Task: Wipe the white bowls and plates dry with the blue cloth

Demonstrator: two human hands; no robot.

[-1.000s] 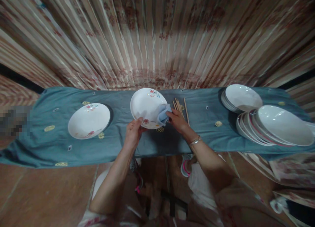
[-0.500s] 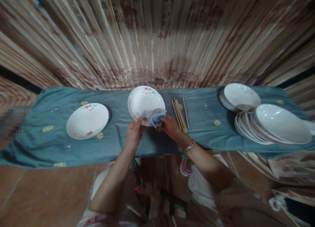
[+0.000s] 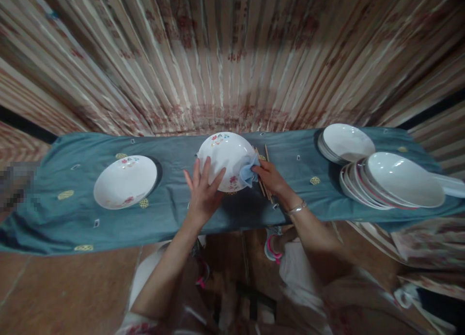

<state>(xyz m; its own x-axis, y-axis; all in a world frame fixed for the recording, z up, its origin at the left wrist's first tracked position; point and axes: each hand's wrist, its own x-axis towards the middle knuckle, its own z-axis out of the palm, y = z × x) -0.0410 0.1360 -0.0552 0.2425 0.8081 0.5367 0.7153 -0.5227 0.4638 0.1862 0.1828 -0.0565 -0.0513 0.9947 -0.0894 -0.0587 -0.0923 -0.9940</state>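
A white plate with small printed flowers (image 3: 232,151) is held between my hands over the middle of the table. My left hand (image 3: 204,190) has its fingers spread at the plate's near left edge, with the fingertips over its face. My right hand (image 3: 267,175) pinches a light blue cloth (image 3: 249,170) against the plate's right rim. Partly hidden behind the plate and the right hand lie several wooden chopsticks (image 3: 267,156). A similar flowered plate (image 3: 125,182) rests on the table to the left.
A blue-green cloth (image 3: 174,214) covers the long table. On the right stand a stack of white bowls (image 3: 348,141) and a larger stack of deep plates or bowls (image 3: 403,177). A pleated, patterned curtain (image 3: 232,59) hangs along the far side.
My left hand has gone from pinching the plate's near rim to spread fingers over its left side. The plate, cloth and right hand have shifted right, now partly covering the chopsticks.
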